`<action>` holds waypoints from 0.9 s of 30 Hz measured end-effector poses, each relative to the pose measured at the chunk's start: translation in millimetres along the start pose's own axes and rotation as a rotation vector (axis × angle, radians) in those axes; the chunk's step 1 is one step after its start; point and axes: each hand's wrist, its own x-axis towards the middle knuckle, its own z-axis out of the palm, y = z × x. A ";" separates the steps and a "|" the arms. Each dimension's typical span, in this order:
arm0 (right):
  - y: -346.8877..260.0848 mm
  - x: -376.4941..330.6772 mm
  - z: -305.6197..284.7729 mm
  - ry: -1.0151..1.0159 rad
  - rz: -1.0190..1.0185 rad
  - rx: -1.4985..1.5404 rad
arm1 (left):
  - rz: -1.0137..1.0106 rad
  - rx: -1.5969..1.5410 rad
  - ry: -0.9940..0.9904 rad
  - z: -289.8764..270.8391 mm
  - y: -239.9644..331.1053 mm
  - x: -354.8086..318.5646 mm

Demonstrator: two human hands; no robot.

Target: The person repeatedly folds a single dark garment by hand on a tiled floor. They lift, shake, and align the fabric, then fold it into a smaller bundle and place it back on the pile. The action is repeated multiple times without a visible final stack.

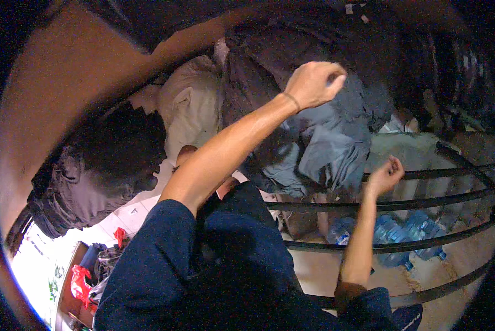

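Observation:
My left hand (pixel 312 83) is raised high and closed on the top of a grey-blue garment (pixel 330 143) that hangs down in folds in front of me. A thin band sits on that wrist. My right hand (pixel 384 175) is lower and to the right, with its fingers pinching the garment's lower right edge next to a black metal railing (pixel 424 205). Both arms come out of dark blue sleeves.
More dark clothes (pixel 93 182) and a pale cloth (pixel 195 102) hang to the left. Below the railing lie several clear plastic water bottles (pixel 402 231) on a sandy floor. Red plastic bags and clutter (pixel 81 281) sit at the lower left.

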 end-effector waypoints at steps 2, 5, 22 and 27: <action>-43.9 -63.0 22.3 -0.291 -0.243 0.089 | -0.139 0.164 0.094 4.3 -21.4 -40.1; -87.1 -142.1 50.5 -0.781 -0.711 -0.246 | -0.594 0.381 0.122 22.1 -65.6 -90.4; -1.6 -191.1 19.9 -0.579 0.199 -0.645 | -1.053 -0.094 0.377 38.5 -140.7 15.6; 9.7 -177.7 58.8 -0.392 0.207 -0.853 | -1.015 -0.191 0.523 12.7 -28.1 -2.3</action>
